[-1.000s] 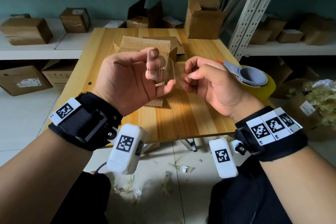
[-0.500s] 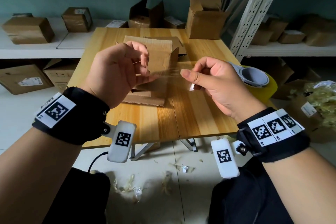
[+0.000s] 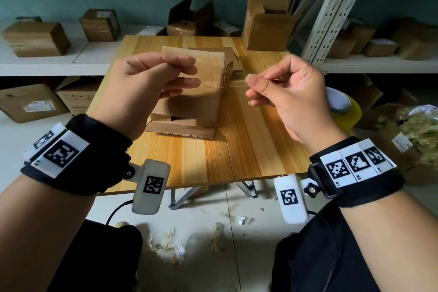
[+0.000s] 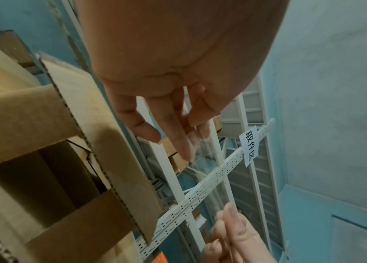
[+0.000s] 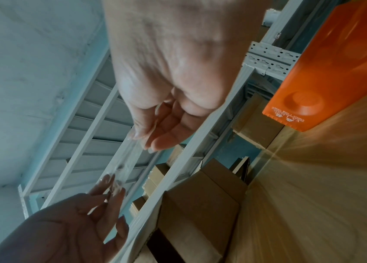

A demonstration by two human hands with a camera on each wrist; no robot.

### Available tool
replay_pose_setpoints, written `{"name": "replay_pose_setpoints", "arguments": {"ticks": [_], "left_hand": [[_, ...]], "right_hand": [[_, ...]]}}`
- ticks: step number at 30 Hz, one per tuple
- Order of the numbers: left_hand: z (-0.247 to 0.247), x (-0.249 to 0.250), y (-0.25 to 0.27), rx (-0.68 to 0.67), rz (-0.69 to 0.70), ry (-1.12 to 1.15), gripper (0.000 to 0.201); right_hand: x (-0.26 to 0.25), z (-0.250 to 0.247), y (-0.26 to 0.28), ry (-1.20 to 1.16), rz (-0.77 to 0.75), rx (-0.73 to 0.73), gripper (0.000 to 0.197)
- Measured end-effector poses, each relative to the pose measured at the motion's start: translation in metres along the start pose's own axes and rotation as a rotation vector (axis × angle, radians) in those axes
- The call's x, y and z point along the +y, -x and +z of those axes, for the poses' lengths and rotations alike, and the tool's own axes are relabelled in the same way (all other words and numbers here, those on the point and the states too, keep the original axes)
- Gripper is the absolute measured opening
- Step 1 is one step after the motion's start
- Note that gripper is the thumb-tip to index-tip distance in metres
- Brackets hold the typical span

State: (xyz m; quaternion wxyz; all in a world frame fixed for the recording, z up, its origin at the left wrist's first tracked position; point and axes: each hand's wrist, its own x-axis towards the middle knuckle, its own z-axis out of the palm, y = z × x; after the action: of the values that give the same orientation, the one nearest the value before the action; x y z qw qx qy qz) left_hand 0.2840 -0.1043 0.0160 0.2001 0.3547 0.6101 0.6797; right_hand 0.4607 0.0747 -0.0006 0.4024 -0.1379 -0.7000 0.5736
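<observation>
A strip of clear tape is stretched flat between my two hands above an open cardboard box on the wooden table. My left hand pinches the strip's left end between thumb and fingers. My right hand pinches the right end with thumb and forefinger. In the left wrist view the tape runs from my left hand's fingers down to the right hand's fingertips. In the right wrist view the strip spans both hands.
A yellow tape roll in its dispenser lies at the table's right edge; its orange body shows in the right wrist view. Another box stands at the table's far end. Shelves with several boxes surround it. Scraps litter the floor.
My hands have drawn apart. The tape, first held upright in the left hand, is now pulled out level between both hands over the box.
</observation>
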Motion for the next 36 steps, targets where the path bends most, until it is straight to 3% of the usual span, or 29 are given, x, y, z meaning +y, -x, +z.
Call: {"name": "replay_pose_setpoints", "arguments": {"ticks": [6, 10, 16, 29, 36], "left_hand": [[-0.002, -0.003, 0.001, 0.038, 0.079, -0.093, 0.025], [-0.006, -0.006, 0.002, 0.017, 0.114, -0.109, 0.018], [-0.005, -0.012, 0.005, 0.042, 0.163, -0.128, 0.026], [0.013, -0.016, 0.015, -0.068, 0.406, -0.364, 0.028], [0.016, -0.022, 0.016, -0.083, 0.445, -0.328, 0.029]], "right_hand": [[-0.001, 0.006, 0.003, 0.001, -0.085, 0.011, 0.023], [0.000, 0.009, 0.005, 0.030, -0.063, 0.028, 0.028], [-0.001, 0.011, 0.007, 0.177, -0.032, -0.001, 0.061], [-0.010, 0.013, 0.015, 0.517, -0.019, -0.044, 0.047], [-0.008, 0.011, 0.016, 0.458, -0.094, -0.025, 0.031]]}}
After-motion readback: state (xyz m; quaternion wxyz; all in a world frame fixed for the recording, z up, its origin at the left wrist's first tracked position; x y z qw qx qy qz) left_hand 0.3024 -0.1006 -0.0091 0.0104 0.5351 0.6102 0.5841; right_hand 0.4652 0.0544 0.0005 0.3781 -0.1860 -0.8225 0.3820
